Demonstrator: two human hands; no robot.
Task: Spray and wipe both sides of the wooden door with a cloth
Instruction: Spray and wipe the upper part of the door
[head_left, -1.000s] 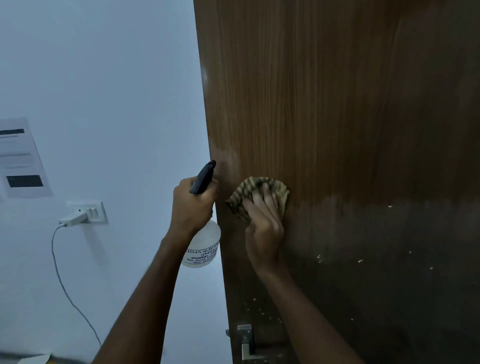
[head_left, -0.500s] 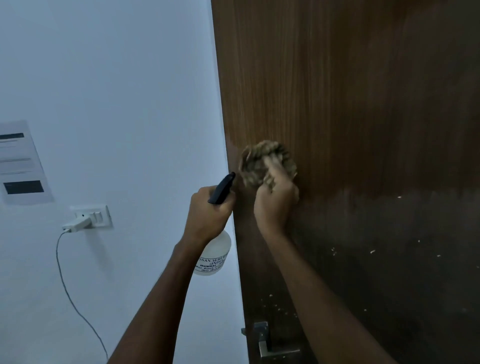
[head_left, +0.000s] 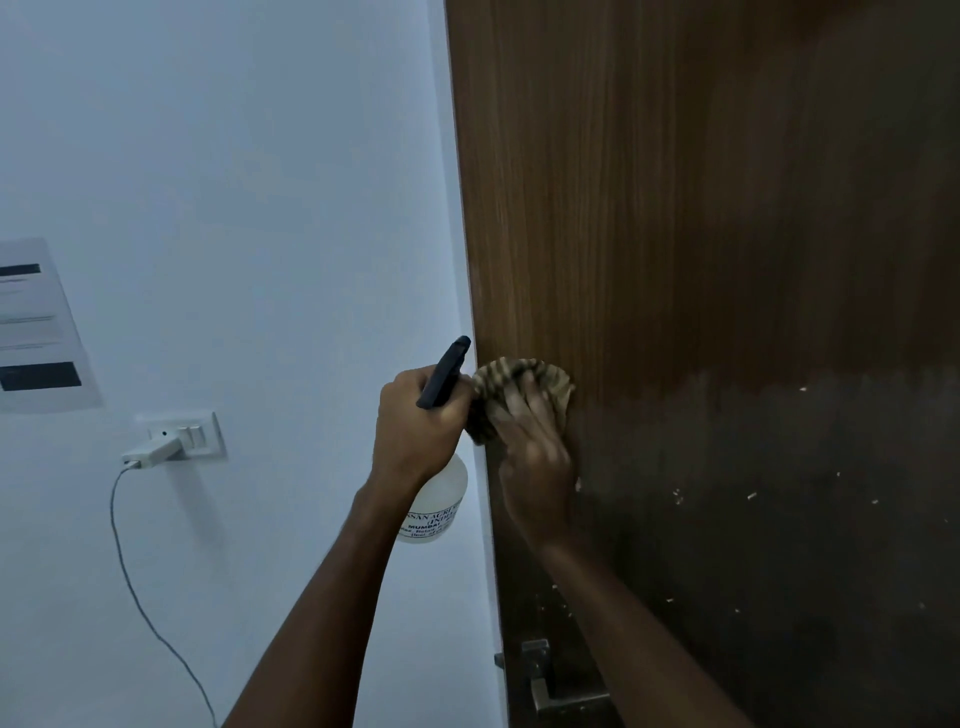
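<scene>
Currently my right hand (head_left: 535, 457) presses the cloth (head_left: 511, 379) flat-fingered against the door (head_left: 701, 234) near its left edge, while my left hand (head_left: 415, 431) has its grip curled round the spray bottle (head_left: 436, 499). I judge this side partly wiped: pale flecks dot the darker lower panel, and the other side remains. Open room lies rightward; the handle (head_left: 556, 686) sits below.

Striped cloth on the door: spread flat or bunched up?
Bunched up: the striped cloth sits crumpled under the right hand, pressed against the brown wooden door.
</scene>
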